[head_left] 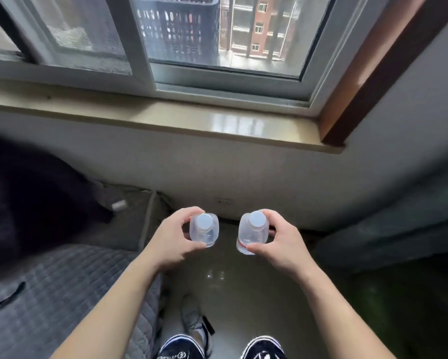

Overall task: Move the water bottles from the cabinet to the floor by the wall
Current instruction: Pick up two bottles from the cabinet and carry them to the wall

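At 9 o'clock a dark bundle [23, 203] lies on a grey quilted pad [62, 294]. Just left of centre, the left hand [171, 237] has its grip curled round the left bottle [204, 230], which is upright with its white cap up. At 3 o'clock from it, close but apart, the right bottle [251, 233] stands upright in the curled grip of the right hand [280, 242]. Both bottles are over the shiny floor [243, 294], near the wall [243, 177] at 12 o'clock. I cannot tell whether they touch the floor.

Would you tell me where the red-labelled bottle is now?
Head view, right of centre: the right hand grips the red-labelled bottle over the floor by the wall, beside the left hand's bottle.
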`<state>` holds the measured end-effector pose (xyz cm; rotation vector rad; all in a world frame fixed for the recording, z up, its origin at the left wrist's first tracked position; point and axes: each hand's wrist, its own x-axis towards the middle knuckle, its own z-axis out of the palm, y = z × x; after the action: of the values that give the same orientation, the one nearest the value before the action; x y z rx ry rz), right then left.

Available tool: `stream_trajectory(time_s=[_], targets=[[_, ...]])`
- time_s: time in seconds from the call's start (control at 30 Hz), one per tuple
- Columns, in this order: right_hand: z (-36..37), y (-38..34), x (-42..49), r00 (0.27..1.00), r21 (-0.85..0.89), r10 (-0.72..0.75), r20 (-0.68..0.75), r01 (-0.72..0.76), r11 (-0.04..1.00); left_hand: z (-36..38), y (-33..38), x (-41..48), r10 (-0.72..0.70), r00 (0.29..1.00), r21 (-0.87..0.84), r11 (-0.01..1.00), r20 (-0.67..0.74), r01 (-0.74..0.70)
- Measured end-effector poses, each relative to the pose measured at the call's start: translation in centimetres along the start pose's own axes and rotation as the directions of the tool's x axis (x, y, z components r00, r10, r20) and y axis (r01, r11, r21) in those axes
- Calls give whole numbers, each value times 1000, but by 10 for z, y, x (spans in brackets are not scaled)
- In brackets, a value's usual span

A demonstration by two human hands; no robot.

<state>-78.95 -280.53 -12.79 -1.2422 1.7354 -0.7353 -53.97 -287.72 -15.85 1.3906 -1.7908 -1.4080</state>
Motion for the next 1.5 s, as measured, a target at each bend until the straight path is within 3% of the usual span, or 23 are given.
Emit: stream_trajectory(time_s=[0.33,0.7,1.0,1.2,1.5], targets=[[53,63,118,994,-10,95,48,-95,995,7,-89,107,-60,994,147,988,96,46],[191,310,273,992,48,127,11,-127,991,101,-360,232,-70,991,253,967,114,39],[271,482,371,992,-26,129,10,-129,991,156,-527,325,-92,964,327,945,249,6],[300,536,407,987,-51,157,43,-155,987,173,-592,354,-130,957,361,932,259,29],[335,568,427,984,-6,177,4,-177,984,178,-628,377,-102,955,401,916,278,-19]])
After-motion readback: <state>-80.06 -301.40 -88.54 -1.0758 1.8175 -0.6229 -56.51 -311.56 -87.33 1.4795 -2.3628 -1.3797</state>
